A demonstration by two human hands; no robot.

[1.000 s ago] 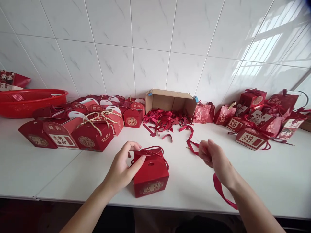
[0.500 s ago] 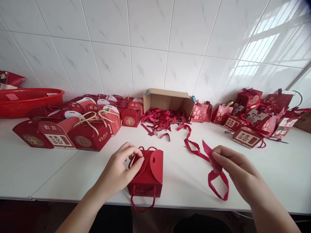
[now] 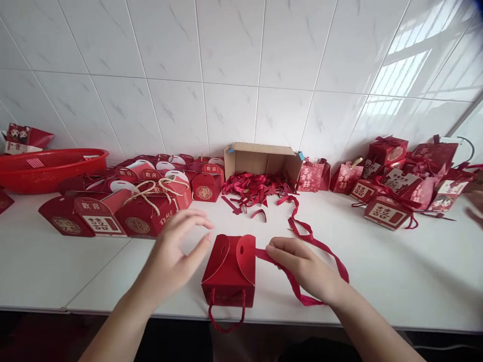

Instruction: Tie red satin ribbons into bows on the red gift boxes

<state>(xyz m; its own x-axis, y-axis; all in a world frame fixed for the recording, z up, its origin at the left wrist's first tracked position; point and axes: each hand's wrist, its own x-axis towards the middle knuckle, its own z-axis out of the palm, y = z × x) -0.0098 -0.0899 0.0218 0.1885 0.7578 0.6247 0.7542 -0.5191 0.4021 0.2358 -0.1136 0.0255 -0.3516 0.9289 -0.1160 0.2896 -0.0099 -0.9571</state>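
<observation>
A red gift box (image 3: 229,271) stands near the table's front edge, its curved top flaps folded over with a hole in each visible flap. A twisted red cord handle (image 3: 226,329) hangs down its front. To the left of the box my left hand (image 3: 177,246) hovers with thumb and fingers apart, holding nothing. My right hand (image 3: 296,261) pinches a red ribbon (image 3: 335,259) just right of the box. One end of the ribbon points at the box's upper right side; the rest loops on the table toward the back.
An open cardboard box (image 3: 264,153) spills short red ribbons (image 3: 256,185) at the back. Several finished-looking red boxes (image 3: 141,216) stand at left beside a red plastic basket (image 3: 53,168). More decorated boxes (image 3: 392,211) are piled at right. Part of another hand (image 3: 476,208) shows at the right edge.
My left hand has let go of the box top and drawn back left, with fingers spread. My right hand has brought the ribbon leftward to beside the box.
</observation>
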